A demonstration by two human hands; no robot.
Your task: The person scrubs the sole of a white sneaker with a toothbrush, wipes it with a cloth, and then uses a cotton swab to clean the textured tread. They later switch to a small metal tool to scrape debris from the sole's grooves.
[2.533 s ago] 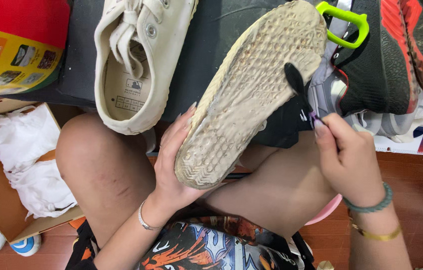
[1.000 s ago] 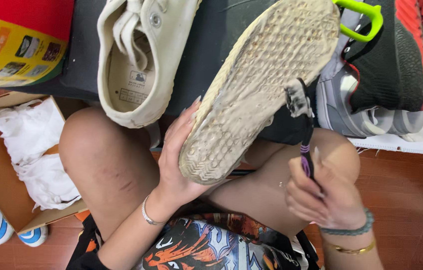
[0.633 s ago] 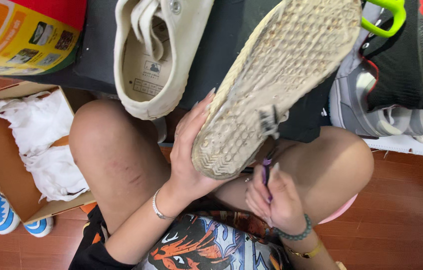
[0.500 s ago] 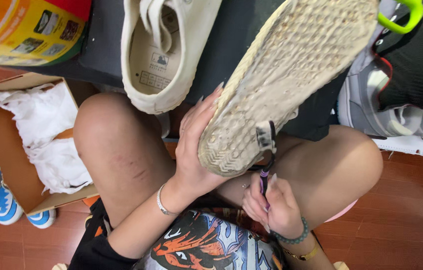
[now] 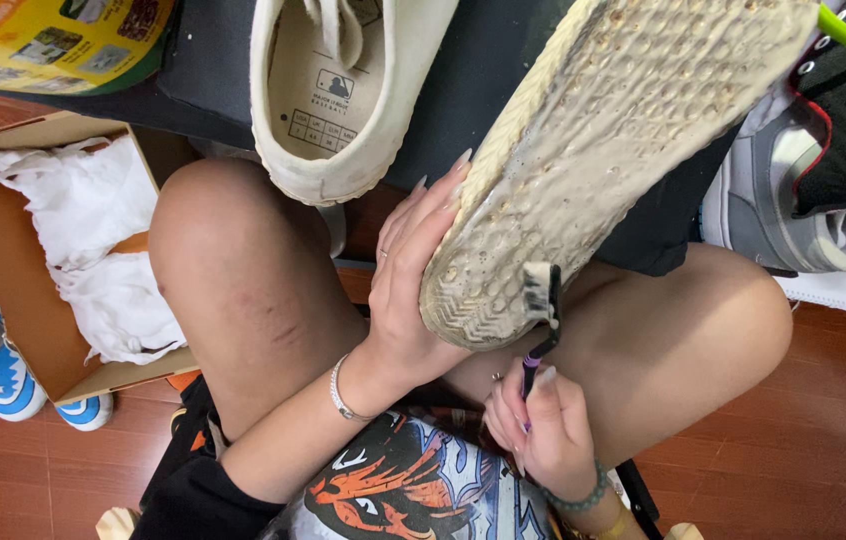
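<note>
Closest to the camera, the right hand [image 5: 541, 432] has its grip pinched round a small purple-handled brush with a dark bristle head [image 5: 541, 318], bristles touching the heel of the dirty cream rubber sole of a canvas shoe [image 5: 603, 150]. Just left, the left hand [image 5: 413, 290] clamps that heel, sole up over the knees. Grime covers nearly the whole tread, so I'd say most scrubbing is left. Further back, the matching cream canvas shoe [image 5: 343, 90] sits untouched beside a cardboard box with white paper [image 5: 53, 250].
</note>
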